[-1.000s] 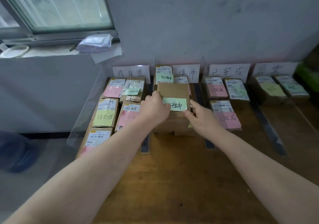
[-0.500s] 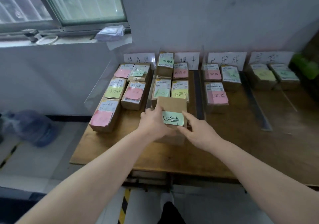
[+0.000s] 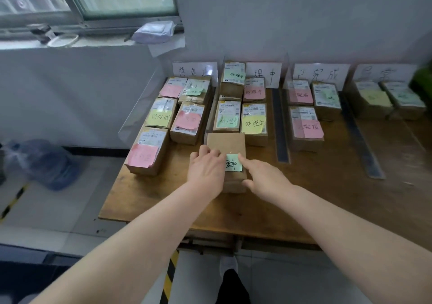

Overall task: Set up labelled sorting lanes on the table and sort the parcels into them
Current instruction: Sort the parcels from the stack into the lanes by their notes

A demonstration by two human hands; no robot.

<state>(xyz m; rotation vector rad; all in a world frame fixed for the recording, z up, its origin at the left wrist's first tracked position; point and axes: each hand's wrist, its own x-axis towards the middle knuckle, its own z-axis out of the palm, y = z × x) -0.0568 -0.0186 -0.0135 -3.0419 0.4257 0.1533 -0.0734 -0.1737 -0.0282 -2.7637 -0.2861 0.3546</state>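
Your released left hand (image 3: 205,170) is resting on the brown parcel (image 3: 228,143) at the second lane's front on the tabletop (image 3: 304,186); your released right hand (image 3: 264,178) is pressing its green note (image 3: 234,165).

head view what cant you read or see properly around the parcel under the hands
All in the head view:
green note on the front parcel: first characters covered by the left hand.
second lane sign: left part hidden behind a stacked parcel.
fourth lane sign: writing too blurred to read.
green object: cut off by the right edge.
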